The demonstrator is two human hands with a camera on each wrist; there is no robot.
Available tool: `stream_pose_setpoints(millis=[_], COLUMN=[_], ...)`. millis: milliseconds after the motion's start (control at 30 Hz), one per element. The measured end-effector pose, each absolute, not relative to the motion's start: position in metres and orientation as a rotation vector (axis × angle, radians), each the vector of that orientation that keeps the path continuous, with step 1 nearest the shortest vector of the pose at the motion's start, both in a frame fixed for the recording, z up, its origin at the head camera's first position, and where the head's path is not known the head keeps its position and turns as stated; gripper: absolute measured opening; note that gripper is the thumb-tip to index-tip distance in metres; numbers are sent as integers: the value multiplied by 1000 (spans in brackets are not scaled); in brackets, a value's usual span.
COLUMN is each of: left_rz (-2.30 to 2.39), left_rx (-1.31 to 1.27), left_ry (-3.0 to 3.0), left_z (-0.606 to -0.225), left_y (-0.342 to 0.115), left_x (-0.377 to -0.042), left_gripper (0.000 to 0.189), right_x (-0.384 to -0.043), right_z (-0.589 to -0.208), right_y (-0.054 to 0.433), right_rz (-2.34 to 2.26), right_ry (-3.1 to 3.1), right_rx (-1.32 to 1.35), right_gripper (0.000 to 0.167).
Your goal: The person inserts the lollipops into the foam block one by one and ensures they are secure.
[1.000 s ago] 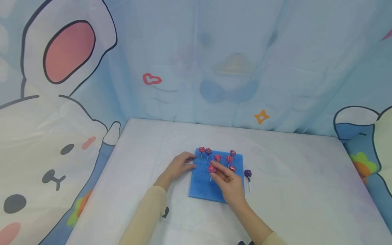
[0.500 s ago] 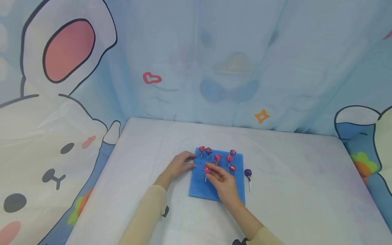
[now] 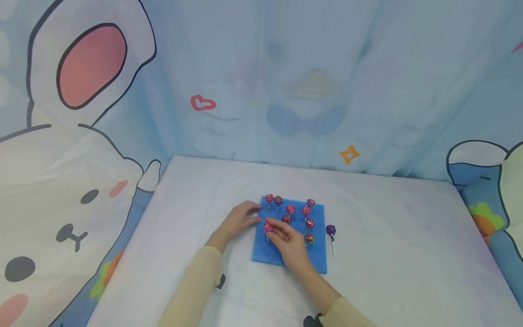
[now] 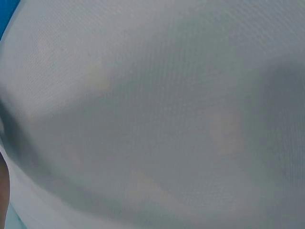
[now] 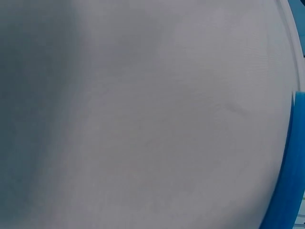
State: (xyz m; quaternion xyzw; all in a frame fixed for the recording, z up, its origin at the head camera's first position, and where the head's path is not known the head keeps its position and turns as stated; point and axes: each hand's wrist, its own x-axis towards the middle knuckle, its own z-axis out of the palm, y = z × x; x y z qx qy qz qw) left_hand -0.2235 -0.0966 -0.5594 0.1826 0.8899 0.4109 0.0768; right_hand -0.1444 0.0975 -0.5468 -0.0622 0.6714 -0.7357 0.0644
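My right hand (image 3: 288,243) pinches a pink-wrapped lollipop (image 3: 268,227) by its head, stick downward, over the left part of a blue foam board (image 3: 271,258). Whether the stick's tip is in the board I cannot tell. Fingers of my left hand (image 3: 239,221) rest at the board's left edge. Several wrapped lollipops stand upright in the board, among them a red one (image 3: 269,198) at the back left and another (image 3: 309,238) right of my right hand. In the right wrist view only the side of the blue board (image 5: 288,181) shows, without the hand.
A purple lollipop (image 3: 331,230) lies on the white-covered table (image 3: 392,254), just right of the board. Behind the table hangs a light blue printed curtain (image 3: 245,59). The left wrist view shows mostly the table cover (image 4: 157,119).
Holding the pink lollipop, my right hand has moved left across the board, bringing a lollipop at the board's right side into view. My left hand has stayed in place.
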Motion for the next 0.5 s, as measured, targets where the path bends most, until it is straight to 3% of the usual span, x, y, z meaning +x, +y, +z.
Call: stream_pose_setpoints(millis=[500], left_rz=[1240], left_rx=[583], left_ry=[2668], left_z=[-557], left_y=[-97], left_x=[-222], left_gripper=[40], right_x=[-145], right_z=[-544], right_y=[93], right_rz=[-2207], right_ry=[2021], right_rx=[-176], right_gripper=[33])
